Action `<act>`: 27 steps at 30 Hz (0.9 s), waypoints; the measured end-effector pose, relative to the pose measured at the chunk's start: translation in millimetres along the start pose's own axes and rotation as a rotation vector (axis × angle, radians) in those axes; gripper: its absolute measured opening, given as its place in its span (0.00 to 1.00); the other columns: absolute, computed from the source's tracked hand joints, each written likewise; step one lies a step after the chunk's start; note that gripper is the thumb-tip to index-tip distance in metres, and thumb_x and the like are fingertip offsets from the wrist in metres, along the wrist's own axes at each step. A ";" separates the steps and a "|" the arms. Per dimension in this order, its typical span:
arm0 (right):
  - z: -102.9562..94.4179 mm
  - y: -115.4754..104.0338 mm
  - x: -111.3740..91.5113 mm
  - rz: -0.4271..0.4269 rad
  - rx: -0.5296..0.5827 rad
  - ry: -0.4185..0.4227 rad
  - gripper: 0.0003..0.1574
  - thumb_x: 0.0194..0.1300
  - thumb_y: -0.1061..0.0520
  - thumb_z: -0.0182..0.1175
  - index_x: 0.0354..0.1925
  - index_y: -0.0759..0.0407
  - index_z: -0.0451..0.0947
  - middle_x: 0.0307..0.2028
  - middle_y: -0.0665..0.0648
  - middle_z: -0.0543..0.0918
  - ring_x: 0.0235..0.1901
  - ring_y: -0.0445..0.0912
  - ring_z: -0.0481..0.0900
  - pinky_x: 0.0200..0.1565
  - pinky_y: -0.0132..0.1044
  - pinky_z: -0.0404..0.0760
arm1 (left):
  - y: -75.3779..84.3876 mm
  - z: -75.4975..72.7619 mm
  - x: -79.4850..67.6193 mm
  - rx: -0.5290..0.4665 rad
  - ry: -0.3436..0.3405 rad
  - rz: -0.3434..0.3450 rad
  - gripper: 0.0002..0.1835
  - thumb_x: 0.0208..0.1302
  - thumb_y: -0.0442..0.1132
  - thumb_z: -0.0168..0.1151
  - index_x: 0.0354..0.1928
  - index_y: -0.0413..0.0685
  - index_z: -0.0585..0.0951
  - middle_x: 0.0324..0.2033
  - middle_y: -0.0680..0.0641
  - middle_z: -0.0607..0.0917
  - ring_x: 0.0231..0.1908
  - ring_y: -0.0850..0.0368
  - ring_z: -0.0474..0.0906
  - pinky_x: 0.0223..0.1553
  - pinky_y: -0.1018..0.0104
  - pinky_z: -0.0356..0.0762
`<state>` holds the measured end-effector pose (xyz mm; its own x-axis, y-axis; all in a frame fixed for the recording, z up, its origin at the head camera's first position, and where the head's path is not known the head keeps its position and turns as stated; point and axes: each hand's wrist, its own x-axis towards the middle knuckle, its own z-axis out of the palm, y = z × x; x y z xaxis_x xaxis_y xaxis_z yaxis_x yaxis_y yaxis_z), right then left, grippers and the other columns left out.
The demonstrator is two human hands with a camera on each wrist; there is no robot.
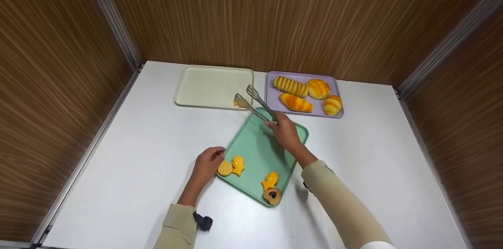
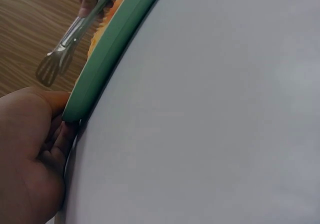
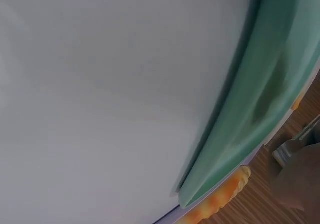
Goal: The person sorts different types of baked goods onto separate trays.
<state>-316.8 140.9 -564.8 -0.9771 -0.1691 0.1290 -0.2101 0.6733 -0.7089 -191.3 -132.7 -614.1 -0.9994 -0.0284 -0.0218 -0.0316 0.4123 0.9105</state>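
My right hand [image 1: 285, 133] grips metal tongs [image 1: 257, 105] above the far end of a green tray [image 1: 255, 147]. The tongs' slotted tips are spread apart, with nothing between them. One tip overlaps a small orange-yellow piece [image 1: 237, 103] at the front right corner of a cream tray [image 1: 188, 101]; most of that piece is hidden. At the green tray's left edge, my left hand [image 1: 207, 162] pinches the rim, thumb side above and fingers below in the left wrist view. On this tray lie a round biscuit [image 1: 225, 168], two fish-shaped biscuits [image 1: 237, 165] and a heart-centred biscuit [image 1: 272, 196].
A purple tray [image 1: 271, 101] at the back right carries several breads, among them a ridged loaf [image 1: 290, 86], a round bun [image 1: 318, 88] and a striped roll [image 1: 332, 105]. Wood-grain panels [image 1: 235, 17] enclose the white table [image 1: 373, 162] at the back and sides.
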 end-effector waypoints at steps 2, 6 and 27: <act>-3.6 2.5 -3.8 -0.003 0.029 -0.008 0.30 0.69 0.50 0.65 0.64 0.60 0.75 0.51 0.65 0.82 0.47 0.55 0.79 0.51 0.52 0.79 | -0.1 0.2 0.0 -0.002 0.000 -0.003 0.14 0.73 0.40 0.60 0.56 0.49 0.83 0.46 0.48 0.84 0.45 0.54 0.78 0.50 0.56 0.77; -12.2 5.6 -13.5 -0.022 0.055 -0.005 0.29 0.66 0.51 0.69 0.58 0.65 0.76 0.45 0.65 0.81 0.38 0.52 0.75 0.39 0.45 0.78 | 0.1 0.5 -0.2 -0.004 0.002 -0.015 0.13 0.73 0.40 0.60 0.56 0.49 0.83 0.46 0.49 0.84 0.46 0.54 0.78 0.50 0.56 0.76; -50.4 14.7 -86.7 -0.190 0.016 -0.059 0.28 0.64 0.51 0.70 0.58 0.58 0.76 0.47 0.61 0.84 0.41 0.48 0.79 0.43 0.46 0.80 | -0.7 0.8 0.3 -0.007 0.017 0.010 0.13 0.72 0.38 0.60 0.55 0.48 0.84 0.45 0.47 0.85 0.44 0.55 0.78 0.48 0.57 0.76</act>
<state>-236.8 201.7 -551.4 -0.9162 -0.3345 0.2205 -0.3894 0.6140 -0.6866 -191.6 -132.3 -615.1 -0.9992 -0.0401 -0.0054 -0.0212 0.4066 0.9134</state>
